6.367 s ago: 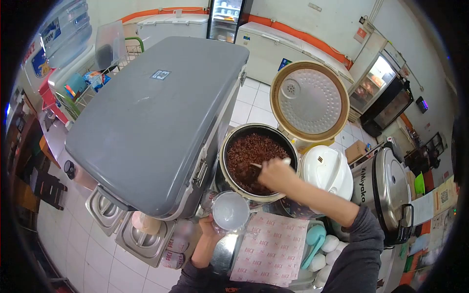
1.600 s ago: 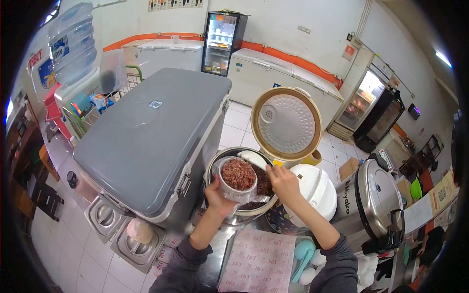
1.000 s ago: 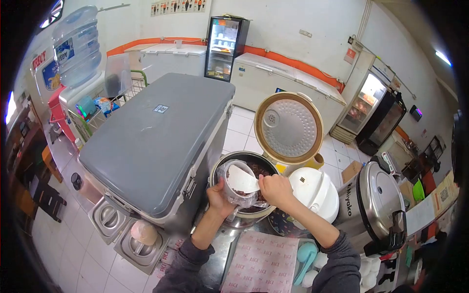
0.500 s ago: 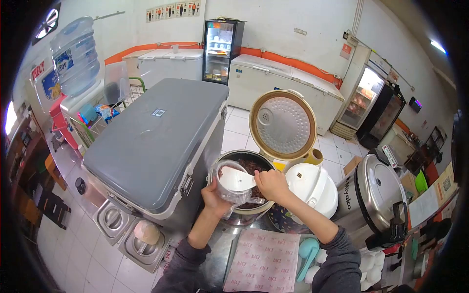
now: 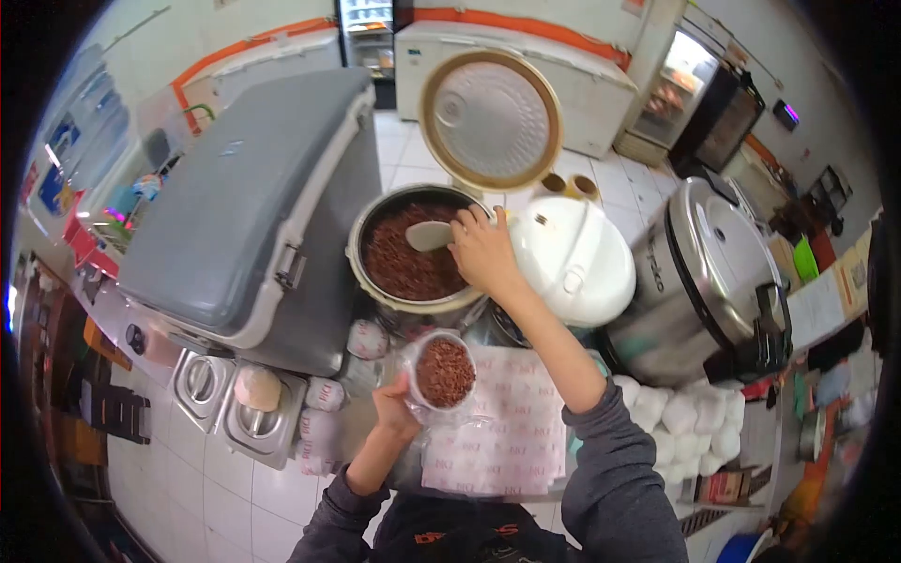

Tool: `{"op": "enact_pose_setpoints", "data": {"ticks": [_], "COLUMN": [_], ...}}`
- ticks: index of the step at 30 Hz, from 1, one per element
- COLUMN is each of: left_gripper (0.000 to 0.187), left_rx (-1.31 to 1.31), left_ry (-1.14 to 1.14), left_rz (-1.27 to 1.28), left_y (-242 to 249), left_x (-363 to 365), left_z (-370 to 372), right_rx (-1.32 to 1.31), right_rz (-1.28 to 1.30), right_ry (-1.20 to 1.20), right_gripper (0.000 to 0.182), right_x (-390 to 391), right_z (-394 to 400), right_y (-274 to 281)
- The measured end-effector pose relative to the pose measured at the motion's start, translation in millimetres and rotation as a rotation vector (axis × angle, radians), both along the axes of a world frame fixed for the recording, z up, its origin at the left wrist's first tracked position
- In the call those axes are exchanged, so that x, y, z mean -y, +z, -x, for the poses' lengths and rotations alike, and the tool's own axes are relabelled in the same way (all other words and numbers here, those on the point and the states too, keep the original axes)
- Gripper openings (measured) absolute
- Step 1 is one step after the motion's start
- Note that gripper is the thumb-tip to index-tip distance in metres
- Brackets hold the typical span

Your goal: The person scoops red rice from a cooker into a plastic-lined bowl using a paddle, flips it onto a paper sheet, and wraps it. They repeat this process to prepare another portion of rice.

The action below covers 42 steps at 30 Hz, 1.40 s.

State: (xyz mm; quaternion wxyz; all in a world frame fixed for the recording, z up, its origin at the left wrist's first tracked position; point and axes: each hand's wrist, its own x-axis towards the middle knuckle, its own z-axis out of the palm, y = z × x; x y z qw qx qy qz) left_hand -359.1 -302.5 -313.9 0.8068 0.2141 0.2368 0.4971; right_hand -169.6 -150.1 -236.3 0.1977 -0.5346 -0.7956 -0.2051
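My left hand (image 5: 394,408) is wrapped round a small clear cup (image 5: 417,383) filled with reddish-brown rice (image 5: 446,372). Thin clear plastic hangs about the cup, which is above printed paper sheets (image 5: 497,464). Closed on the handle of a white rice paddle (image 5: 429,235), my right hand (image 5: 483,251) is over the open rice cooker (image 5: 413,306). The paddle's blade lies against the cooked brown rice (image 5: 399,267) inside. The cooker's round lid (image 5: 490,117) stands raised behind the pot.
A large grey cooler box (image 5: 235,188) stands left of the pot. On the right are a white-lidded container (image 5: 582,253) and a steel rice cooker (image 5: 694,291). Steel pans (image 5: 263,441), wrapped rolls (image 5: 326,394) and several white bundles (image 5: 690,422) lie nearer.
The cup has come down and towards me, out from over the pot. My right hand has moved the paddle from the cup to the rice in the pot. The view has tilted downward.
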Motion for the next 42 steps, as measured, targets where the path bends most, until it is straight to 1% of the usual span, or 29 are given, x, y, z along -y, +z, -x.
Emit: {"op": "enact_pose_setpoints", "data": {"ticks": [1, 2, 3, 4, 6, 8, 9, 10, 12, 14, 16, 19, 22, 23, 25, 27, 29, 32, 35, 37, 39, 40, 41, 42], "left_gripper": [0.061, 0.065, 0.072, 0.073, 0.070, 0.069, 0.069, 0.070, 0.071, 0.070, 0.070, 0.071, 0.077, 0.077, 0.079, 0.080, 0.084, 0.080, 0.066, 0.052, 0.045, 0.045, 0.045, 0.042], "left_rx": [-0.198, -0.392, -0.652, -0.928, -1.504, -1.721, -1.827, -1.801, -1.751, -1.600, -1.402, -1.234, -1.172, -1.199, -1.256, -1.201, -1.107, -1.205, -0.857, -0.872, -0.911, -1.039, -1.167, -1.279], "left_ry": [0.001, 0.002, -0.085, -0.101, -0.202, -0.338, -0.398, -0.376, -0.361, -0.328, -0.274, -0.236, -0.286, -0.321, -0.389, -0.382, -0.397, -0.176, -0.270, -0.580, -0.785, -0.829, -0.870, -0.785], "left_rz": [-0.176, -0.359, -0.459, -0.749, -1.007, -1.181, -1.272, -1.229, -1.128, -0.952, -0.774, -0.862, -0.968, -0.995, -1.044, -1.087, -1.144, -1.347, -1.239, -1.094, -1.093, -1.112, -1.128, -1.181], "left_y": [-9, -14, -11, -18, -17, -54, -66, -67, -67, -41, -9, 14, 13, 10, -3, -24, -43, -36, -2, 5, 3, -1, -5, -16], "left_x": [6, 11, 18, 26, 53, 73, 77, 75, 74, 60, 46, 33, 34, 36, 40, 41, 37, 38, 38, 47, 67, 81, 94, 103], "left_z": [-12, -23, -34, -49, -87, -108, -117, -120, -114, -106, -104, -129, -186, -207, -247, -275, -286, -272, -207, -151, -106, -91, -78, -66], "right_rx": [-0.093, -0.202, -0.312, -0.421, -0.511, -0.628, -0.656, -0.687, -0.801, -0.679, -0.568, -0.419, -0.442, -0.452, -0.471, -0.447, -0.444, -0.483, -0.572, -0.651, -0.774, -0.833, -0.870, -0.909], "right_rz": [-0.044, -0.032, -0.021, -0.014, -0.014, 0.024, 0.026, 0.024, 0.301, 0.547, 0.718, 0.777, 0.711, 0.713, 0.722, 0.738, 0.742, 0.731, 0.768, 0.835, 0.959, 1.022, 0.988, 0.955], "right_ry": [0.023, 0.021, 0.019, 0.017, -0.039, -0.146, -0.159, -0.173, -0.206, -0.070, -0.015, -0.027, 0.008, 0.018, 0.043, 0.002, -0.022, -0.053, -0.100, -0.111, -0.152, -0.174, -0.162, -0.150], "right_gripper": [0.023, 0.022, 0.023, 0.024, 0.025, 0.021, 0.019, 0.018, 0.017, 0.026, 0.028, 0.040, 0.031, 0.027, 0.019, 0.011, 0.007, 0.005, 0.005, 0.008, 0.008, 0.009, 0.010, 0.010], "right_x": [17, 36, 62, 87, 135, 185, 211, 236, 292, 338, 370, 392, 392, 393, 397, 394, 391, 384, 376, 369, 358, 353, 349, 345], "right_z": [-4, -12, -23, -35, -63, -82, -90, -96, -100, -95, -78, -66, -71, -73, -75, -75, -75, -76, -79, -85, -91, -93, -95, -97], "right_y": [10, 18, 23, 25, 21, 7, -6, -26, -66, -114, -133, -148, -154, -160, -171, -168, -162, -150, -146, -147, -136, -132, -131, -131]}}
